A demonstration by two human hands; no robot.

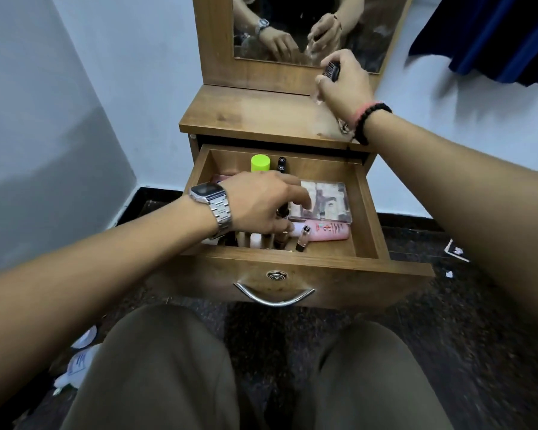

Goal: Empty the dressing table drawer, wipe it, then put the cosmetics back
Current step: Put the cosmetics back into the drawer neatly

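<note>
The open wooden drawer (pixel 368 209) holds a pink tube (pixel 330 231), a clear palette case (pixel 326 200) and a green-capped bottle (pixel 260 163).

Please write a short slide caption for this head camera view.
Left hand reaches into the open drawer of cosmetics; right hand holds a small bottle above the tabletop.

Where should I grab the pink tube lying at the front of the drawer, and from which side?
Take the pink tube across its middle, coming straight down from above. It lies flat along the drawer floor with its upper side bare and a clear case close behind it, so a grip from above looks simplest, probably from the freer right side.
</note>
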